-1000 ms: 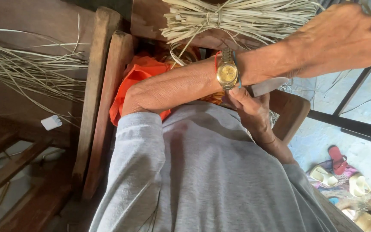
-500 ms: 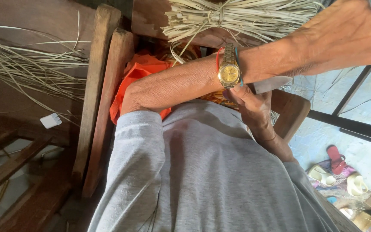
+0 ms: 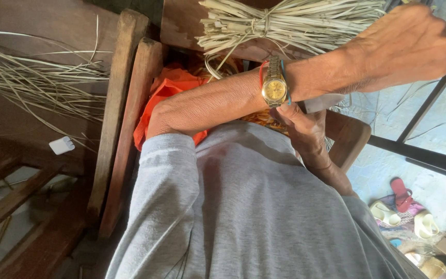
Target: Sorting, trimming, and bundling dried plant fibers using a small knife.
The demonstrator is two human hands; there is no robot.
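Observation:
My left hand [image 3: 406,46] is at the upper right, seen from the back, its fingers curled into a fist. What it grips is hidden. A gold wristwatch [image 3: 275,89] and thin red and blue bands circle that wrist. The forearm crosses over an orange cloth [image 3: 167,93]. Just under the watch, my right hand [image 3: 305,135] curls around a grey flat piece [image 3: 322,103] that juts out beside the left wrist. A tied bundle of pale dry reed strips [image 3: 285,23] lies on a wooden surface right above both hands. My grey sleeve [image 3: 243,206] fills the lower middle.
Two worn wooden posts [image 3: 125,103] stand left of the arms. Loose reed strands [image 3: 32,82] spread at the far left, with a small white object [image 3: 61,145] below them. Sandals [image 3: 403,206] lie on the floor at the lower right, past a dark metal bar [image 3: 424,150].

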